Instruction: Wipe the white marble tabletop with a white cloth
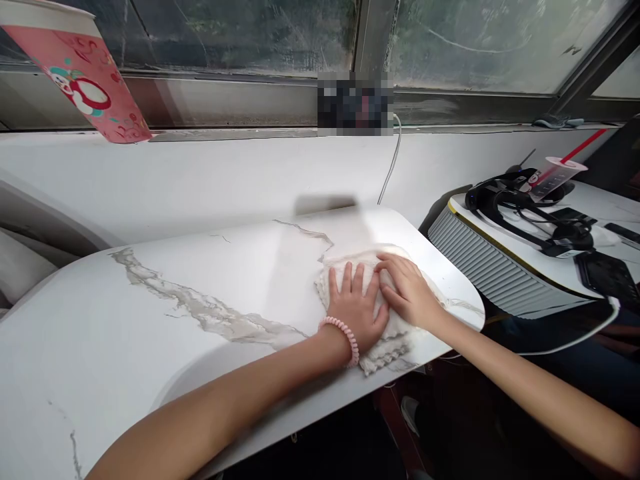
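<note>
A white, fluffy-edged cloth (387,350) lies folded near the right end of the white marble-patterned table (225,267). My left hand (355,307) rests flat on the cloth with its fingers spread, and a pink coiled band (345,333) circles that wrist. Beside it, my right hand (410,290) lies on the cloth's right part, its fingers stretched toward the left hand and touching or nearly touching it. Both palms hide much of the cloth. Neither hand is wrapped round anything.
A pink paper cup (95,87) stands at the upper left by the window ledge. On the right, a second table (520,267) with a ribbed side bears black headgear (530,213), a clear cup (555,177) with a red straw, and a phone (607,273). A white cable (393,160) hangs down the wall.
</note>
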A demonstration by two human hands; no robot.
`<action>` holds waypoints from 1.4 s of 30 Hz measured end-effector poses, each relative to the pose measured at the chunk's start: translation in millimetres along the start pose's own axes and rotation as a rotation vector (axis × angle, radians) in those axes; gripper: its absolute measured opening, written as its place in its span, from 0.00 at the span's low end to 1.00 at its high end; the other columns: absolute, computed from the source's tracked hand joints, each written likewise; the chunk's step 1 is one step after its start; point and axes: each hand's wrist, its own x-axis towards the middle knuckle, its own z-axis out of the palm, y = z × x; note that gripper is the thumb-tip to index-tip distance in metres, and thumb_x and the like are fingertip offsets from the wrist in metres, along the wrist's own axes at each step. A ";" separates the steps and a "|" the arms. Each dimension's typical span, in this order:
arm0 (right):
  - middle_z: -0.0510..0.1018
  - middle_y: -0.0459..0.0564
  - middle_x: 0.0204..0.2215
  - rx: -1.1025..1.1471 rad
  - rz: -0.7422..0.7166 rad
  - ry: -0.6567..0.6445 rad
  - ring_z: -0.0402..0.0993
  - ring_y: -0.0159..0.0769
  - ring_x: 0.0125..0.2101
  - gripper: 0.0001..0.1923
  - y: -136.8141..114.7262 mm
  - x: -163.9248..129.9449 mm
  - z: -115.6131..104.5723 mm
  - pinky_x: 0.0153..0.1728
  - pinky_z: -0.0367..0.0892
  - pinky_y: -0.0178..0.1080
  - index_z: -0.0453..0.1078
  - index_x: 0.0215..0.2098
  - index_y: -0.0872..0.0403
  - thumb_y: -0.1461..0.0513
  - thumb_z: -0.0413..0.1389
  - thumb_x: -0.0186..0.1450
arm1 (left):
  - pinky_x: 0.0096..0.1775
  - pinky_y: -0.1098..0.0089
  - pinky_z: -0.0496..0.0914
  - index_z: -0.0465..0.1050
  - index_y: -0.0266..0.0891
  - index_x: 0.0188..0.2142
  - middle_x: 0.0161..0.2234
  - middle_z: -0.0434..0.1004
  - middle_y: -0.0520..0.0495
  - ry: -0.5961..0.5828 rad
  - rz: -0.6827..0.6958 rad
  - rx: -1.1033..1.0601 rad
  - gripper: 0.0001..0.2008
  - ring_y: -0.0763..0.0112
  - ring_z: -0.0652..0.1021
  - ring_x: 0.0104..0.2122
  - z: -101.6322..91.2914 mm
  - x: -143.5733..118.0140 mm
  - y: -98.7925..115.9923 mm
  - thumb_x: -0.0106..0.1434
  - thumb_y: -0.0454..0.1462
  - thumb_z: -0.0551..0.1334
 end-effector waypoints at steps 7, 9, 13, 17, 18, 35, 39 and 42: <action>0.74 0.56 0.52 0.011 0.035 0.057 0.67 0.52 0.54 0.13 16.5 65.8 29.4 0.57 0.60 0.56 0.67 0.44 0.50 0.62 0.48 0.62 | 0.66 0.42 0.40 0.53 0.44 0.68 0.69 0.52 0.42 -0.005 -0.079 -0.015 0.30 0.51 0.51 0.69 -8.5 48.7 -43.4 0.70 0.48 0.46; 0.75 0.56 0.50 0.016 0.044 0.067 0.68 0.51 0.53 0.12 22.8 86.9 37.3 0.56 0.60 0.55 0.67 0.42 0.49 0.62 0.48 0.61 | 0.66 0.42 0.39 0.53 0.46 0.68 0.70 0.52 0.43 0.007 -0.103 -0.021 0.29 0.52 0.51 0.69 -9.4 65.1 -56.8 0.70 0.48 0.45; 0.76 0.55 0.47 0.018 0.041 0.080 0.70 0.51 0.50 0.10 33.7 125.3 52.1 0.55 0.61 0.55 0.67 0.40 0.49 0.62 0.48 0.61 | 0.66 0.43 0.39 0.52 0.47 0.68 0.70 0.51 0.43 0.015 -0.125 -0.025 0.29 0.54 0.50 0.69 -11.3 95.3 -86.2 0.70 0.48 0.44; 0.77 0.55 0.44 0.001 0.053 0.112 0.70 0.51 0.48 0.09 38.5 156.8 66.6 0.53 0.62 0.54 0.66 0.38 0.49 0.62 0.47 0.61 | 0.66 0.46 0.40 0.53 0.48 0.68 0.70 0.52 0.45 0.005 -0.100 -0.007 0.29 0.57 0.51 0.69 -14.8 118.5 -115.8 0.70 0.49 0.44; 0.77 0.55 0.43 -0.001 0.056 0.117 0.70 0.50 0.48 0.09 39.0 164.3 70.0 0.53 0.62 0.54 0.66 0.38 0.49 0.62 0.47 0.61 | 0.66 0.46 0.40 0.53 0.48 0.68 0.69 0.53 0.46 0.009 -0.102 0.002 0.29 0.57 0.52 0.69 -15.4 122.9 -121.7 0.70 0.49 0.44; 0.76 0.57 0.51 0.001 0.010 0.034 0.67 0.50 0.54 0.14 19.6 160.7 76.3 0.58 0.59 0.53 0.69 0.44 0.52 0.62 0.47 0.63 | 0.66 0.48 0.42 0.54 0.46 0.68 0.70 0.49 0.42 0.066 -0.268 0.070 0.29 0.53 0.51 0.69 -15.6 93.2 -114.1 0.70 0.49 0.45; 0.72 0.59 0.56 -0.099 0.013 -0.009 0.65 0.50 0.57 0.17 -8.5 122.3 68.6 0.60 0.57 0.51 0.68 0.49 0.56 0.62 0.44 0.66 | 0.66 0.46 0.44 0.55 0.45 0.68 0.70 0.51 0.41 0.058 -0.224 0.082 0.29 0.51 0.51 0.69 -16.6 55.2 -100.0 0.70 0.48 0.47; 0.68 0.60 0.61 -0.195 -0.023 -0.046 0.58 0.49 0.63 0.22 -32.8 82.6 61.8 0.64 0.51 0.52 0.67 0.55 0.60 0.61 0.40 0.69 | 0.66 0.44 0.45 0.56 0.43 0.67 0.69 0.53 0.39 0.062 -0.172 0.082 0.29 0.48 0.53 0.68 -15.5 19.9 -88.2 0.70 0.48 0.49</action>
